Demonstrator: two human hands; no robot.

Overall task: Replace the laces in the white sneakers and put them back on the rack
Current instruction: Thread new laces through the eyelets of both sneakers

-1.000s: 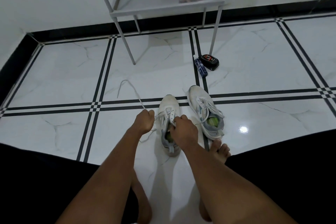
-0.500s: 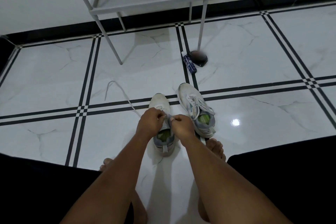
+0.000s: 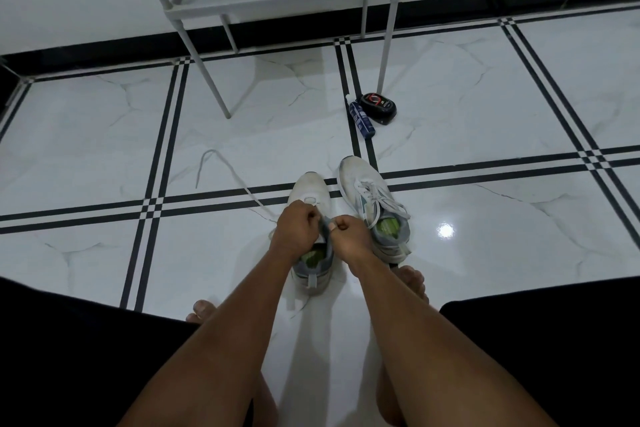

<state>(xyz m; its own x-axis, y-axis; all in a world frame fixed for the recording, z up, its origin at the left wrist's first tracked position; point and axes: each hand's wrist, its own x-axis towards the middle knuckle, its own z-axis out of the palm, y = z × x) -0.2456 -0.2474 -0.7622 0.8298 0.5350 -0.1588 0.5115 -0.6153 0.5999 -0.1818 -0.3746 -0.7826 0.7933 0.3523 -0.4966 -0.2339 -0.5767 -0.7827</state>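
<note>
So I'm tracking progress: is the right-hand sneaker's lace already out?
No, the right sneaker still has its white lace threaded and tied, while both hands work on the left sneaker.

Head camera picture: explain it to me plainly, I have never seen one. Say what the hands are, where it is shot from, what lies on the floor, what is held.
No machine here: a seated person wears a camera on the head, looking down at their own arms. On the tiled floor stand two white sneakers. The left hand and right hand both pinch at the tongue of the near sneaker, whose loose lace trails away. The other sneaker is laced. Behind lie a blue tube and a black tin, beside the grey rack.
</note>
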